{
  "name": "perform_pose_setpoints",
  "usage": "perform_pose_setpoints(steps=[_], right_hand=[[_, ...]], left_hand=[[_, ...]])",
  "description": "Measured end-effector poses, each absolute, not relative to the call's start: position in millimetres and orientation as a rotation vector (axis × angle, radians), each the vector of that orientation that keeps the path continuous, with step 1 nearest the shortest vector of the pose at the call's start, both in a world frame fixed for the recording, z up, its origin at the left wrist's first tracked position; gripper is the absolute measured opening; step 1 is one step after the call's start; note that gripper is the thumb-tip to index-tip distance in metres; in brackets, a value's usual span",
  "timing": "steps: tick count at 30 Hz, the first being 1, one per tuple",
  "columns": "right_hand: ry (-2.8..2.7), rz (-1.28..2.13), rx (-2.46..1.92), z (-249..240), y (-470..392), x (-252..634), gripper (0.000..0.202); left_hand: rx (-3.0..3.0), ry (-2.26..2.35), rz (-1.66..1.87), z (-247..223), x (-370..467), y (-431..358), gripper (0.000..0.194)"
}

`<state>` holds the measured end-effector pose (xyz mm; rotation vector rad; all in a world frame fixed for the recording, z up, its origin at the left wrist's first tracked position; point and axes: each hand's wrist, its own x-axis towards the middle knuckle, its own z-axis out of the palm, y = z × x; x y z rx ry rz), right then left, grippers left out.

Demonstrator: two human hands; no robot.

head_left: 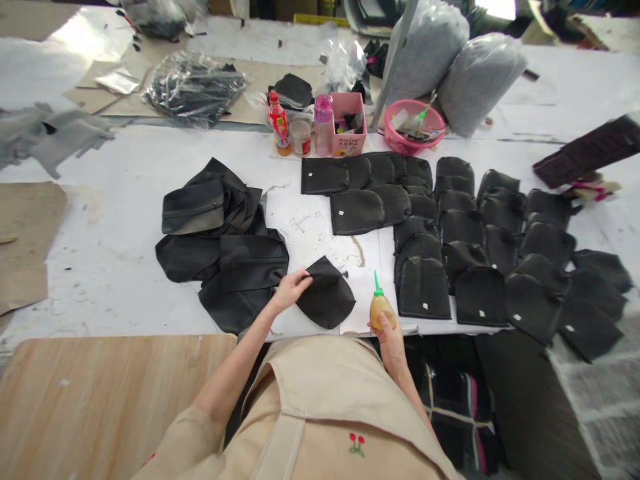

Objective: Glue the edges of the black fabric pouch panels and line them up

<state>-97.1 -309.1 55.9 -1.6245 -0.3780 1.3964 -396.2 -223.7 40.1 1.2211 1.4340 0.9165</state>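
Observation:
My left hand (293, 291) pinches the upper left edge of a black fabric piece (327, 295) lying near the front edge of the white table. In my right hand (389, 333) is a yellowish glue bottle (380, 308), upright, its green nozzle pointing up. The bottle stands apart from the fabric piece, to its right. A loose pile of black pieces (250, 260) lies to the left. On the right, overlapping rows of black pieces (424, 287) cover the table, some with small white tags.
Along the back stand a red bottle (279, 127), a glass jar (301, 139), a pink bottle (323, 127), a pink box (349, 143) and a pink basket (414, 143). A metal post (395, 63) rises beside the basket. A wooden board (115, 400) is at front left.

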Motion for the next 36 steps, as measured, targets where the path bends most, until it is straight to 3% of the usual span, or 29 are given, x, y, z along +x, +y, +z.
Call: perform_pose_setpoints(steps=[6,9,13,15,17,21,32,36], right_hand=[[-0.419,1.42,-1.657,52,-303,-98,0.053],[-0.426,1.423,-1.656,52,-302,-97,0.053],[-0.4,1.424,-1.667,52,-299,-97,0.052],[-0.396,1.429,-1.669,52,-297,-97,0.053],[-0.41,1.433,-1.666,52,-296,-98,0.055],[-0.428,1.441,-1.664,54,-297,-98,0.056],[-0.4,1.435,-1.668,52,-298,-96,0.054],[-0.366,1.429,-1.644,51,-297,-96,0.055]], left_hand=[[0.631,2.341,1.287,28,-463,-176,0.018],[0.985,2.641,1.364,29,-460,-191,0.009],[1.912,2.032,0.807,28,-418,-226,0.009],[2.038,1.755,0.43,22,-394,-238,0.012],[2.064,1.765,0.213,13,-377,-243,0.013],[1.977,1.986,0.192,-3,-373,-242,0.029],[1.789,2.207,0.175,-14,-377,-202,0.01],[1.798,2.15,0.19,-8,-382,-195,0.017]])
